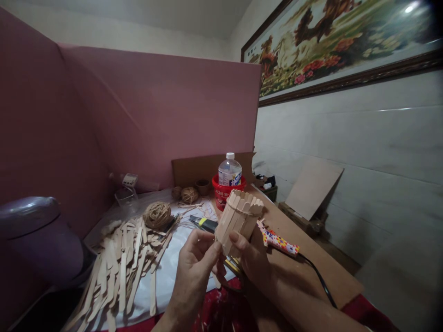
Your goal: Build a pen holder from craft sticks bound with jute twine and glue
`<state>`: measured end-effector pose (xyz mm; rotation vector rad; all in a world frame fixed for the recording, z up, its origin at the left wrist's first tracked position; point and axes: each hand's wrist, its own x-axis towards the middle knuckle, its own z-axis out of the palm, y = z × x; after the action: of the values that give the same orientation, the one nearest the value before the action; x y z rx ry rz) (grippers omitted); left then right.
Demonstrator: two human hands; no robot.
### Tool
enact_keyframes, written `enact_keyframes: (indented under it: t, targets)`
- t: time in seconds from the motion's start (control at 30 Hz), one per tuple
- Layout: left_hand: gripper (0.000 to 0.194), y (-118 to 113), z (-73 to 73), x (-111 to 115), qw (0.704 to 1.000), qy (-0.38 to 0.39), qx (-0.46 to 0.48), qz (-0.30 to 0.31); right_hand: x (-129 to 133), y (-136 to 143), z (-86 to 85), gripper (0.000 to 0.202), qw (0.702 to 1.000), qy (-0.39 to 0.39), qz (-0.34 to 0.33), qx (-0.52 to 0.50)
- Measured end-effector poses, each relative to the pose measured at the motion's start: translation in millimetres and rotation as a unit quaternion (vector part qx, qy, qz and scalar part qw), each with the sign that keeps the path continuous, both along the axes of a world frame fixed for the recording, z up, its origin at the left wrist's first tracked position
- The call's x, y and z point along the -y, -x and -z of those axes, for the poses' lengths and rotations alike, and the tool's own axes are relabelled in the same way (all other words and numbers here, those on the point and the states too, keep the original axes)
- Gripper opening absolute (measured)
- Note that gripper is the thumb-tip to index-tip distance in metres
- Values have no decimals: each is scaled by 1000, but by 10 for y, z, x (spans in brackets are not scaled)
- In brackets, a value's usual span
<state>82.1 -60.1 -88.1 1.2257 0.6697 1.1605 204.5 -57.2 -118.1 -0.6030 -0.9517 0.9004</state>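
Observation:
A small cup made of upright wooden craft sticks (238,221), with a band of twine around its upper part, is held tilted above the table. My right hand (254,258) grips it from the right, thumb pressed on the front sticks. At its lower left edge, my left hand (199,260) is closed in a pinch, thumb against fingers. What sits between those fingertips is too small to make out. Behind the left fingers lies a utility knife (204,223) with a black and yellow-green handle. A flower-patterned glue gun (277,240) with a black cord rests right of the cup.
Loose craft sticks (128,258) are heaped on the left beside a twine ball (157,215). A smaller twine ball (189,195) lies farther back. A plastic bottle (230,170) stands in a red bucket (218,193). A lilac bin (38,240) is at far left; pink panels enclose the back.

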Motion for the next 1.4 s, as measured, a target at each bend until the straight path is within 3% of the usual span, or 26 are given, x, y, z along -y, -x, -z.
enact_keyframes:
  t: [0.13, 0.33, 0.47, 0.73, 0.9, 1.03, 1.4]
  targets:
    - [17, -2, 25, -15, 1000, 7, 22, -14, -3, 0, 16, 22, 1000, 1, 7, 3]
    - [19, 11, 2, -27, 1000, 22, 7, 6, 18, 12, -23, 21, 998, 14, -54, -3]
    - [21, 6, -14, -24, 999, 45, 19, 9, 23, 4, -12, 28, 1000, -5, 10, -3]
    - [22, -3, -9, -24, 998, 42, 47, 2, 14, 2, 18, 23, 1000, -8, 16, 5]
    - [20, 22, 14, -36, 998, 45, 30, 17, 21, 7, 3, 18, 998, -16, -53, 4]
    - [23, 17, -2, -45, 997, 64, 34, 24, 22, 1, 18, 22, 1000, -20, -14, -5]
    - [27, 6, -22, -24, 997, 74, 39, -5, -2, -5, 74, 26, 1000, 21, 1, 1]
